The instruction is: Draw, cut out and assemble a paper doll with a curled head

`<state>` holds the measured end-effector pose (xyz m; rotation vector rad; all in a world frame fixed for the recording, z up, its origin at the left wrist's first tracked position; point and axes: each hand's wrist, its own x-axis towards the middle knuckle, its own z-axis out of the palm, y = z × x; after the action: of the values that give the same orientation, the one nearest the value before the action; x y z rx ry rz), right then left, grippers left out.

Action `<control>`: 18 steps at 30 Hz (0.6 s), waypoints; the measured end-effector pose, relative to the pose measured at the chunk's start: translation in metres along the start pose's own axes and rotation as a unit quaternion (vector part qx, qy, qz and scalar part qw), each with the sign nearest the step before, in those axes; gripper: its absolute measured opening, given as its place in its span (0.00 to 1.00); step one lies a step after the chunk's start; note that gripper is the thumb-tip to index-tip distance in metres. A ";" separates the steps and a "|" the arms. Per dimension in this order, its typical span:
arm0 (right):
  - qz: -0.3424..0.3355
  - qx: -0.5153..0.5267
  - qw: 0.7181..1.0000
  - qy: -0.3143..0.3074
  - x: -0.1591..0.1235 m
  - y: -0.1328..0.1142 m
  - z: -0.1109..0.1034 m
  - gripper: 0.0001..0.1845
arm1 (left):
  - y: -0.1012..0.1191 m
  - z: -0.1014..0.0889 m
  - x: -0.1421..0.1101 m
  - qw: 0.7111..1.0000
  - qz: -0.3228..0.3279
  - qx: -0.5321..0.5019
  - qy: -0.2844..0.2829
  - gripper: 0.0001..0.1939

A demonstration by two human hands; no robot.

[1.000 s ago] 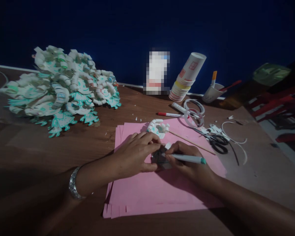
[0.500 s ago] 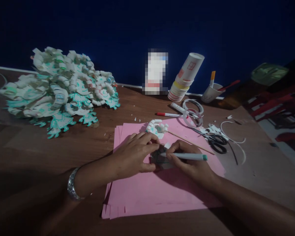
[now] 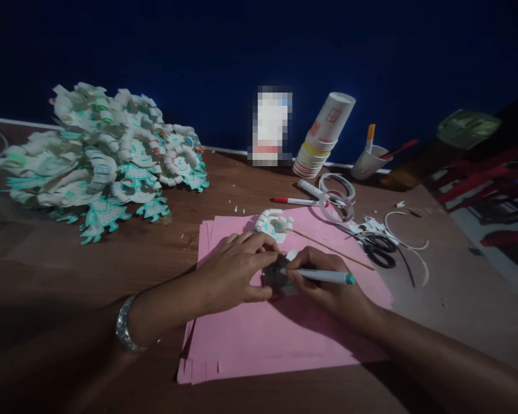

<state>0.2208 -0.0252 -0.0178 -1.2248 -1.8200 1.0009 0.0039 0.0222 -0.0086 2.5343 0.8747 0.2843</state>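
My right fingers (image 3: 303, 257) pinch the marker (image 3: 322, 276); left fingers (image 3: 262, 261) spread at the paper piece (image 3: 273, 278).
Green end (image 3: 350, 279) shifted left since earlier; tip leftward, long axis sloping down rightward.

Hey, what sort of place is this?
Perhaps a craft workspace; home or classroom, I can't tell. The signs: a heap of white-and-green paper figures, a stack of pink paper, and a marker in the right hand.
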 end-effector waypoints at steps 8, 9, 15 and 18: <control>0.043 0.048 0.998 0.029 -0.002 -0.006 -0.005 0.10 | 0.000 0.000 0.000 1.000 0.002 -0.007 0.004 0.18; 0.051 0.057 0.997 0.031 -0.003 -0.006 -0.006 0.11 | 0.000 0.000 0.000 1.000 0.003 -0.006 0.005 0.18; 0.050 0.044 0.998 0.017 -0.014 -0.008 -0.009 0.08 | -0.001 0.001 0.000 1.000 0.008 0.007 0.004 0.27; 0.008 -0.010 1.000 -0.006 -0.021 -0.007 -0.009 0.04 | -0.001 0.000 0.000 1.000 0.005 0.014 -0.005 0.29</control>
<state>0.2320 -0.0452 -0.0102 -1.2498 -1.8377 1.0031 0.0038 0.0228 -0.0091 2.5640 0.8691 0.2634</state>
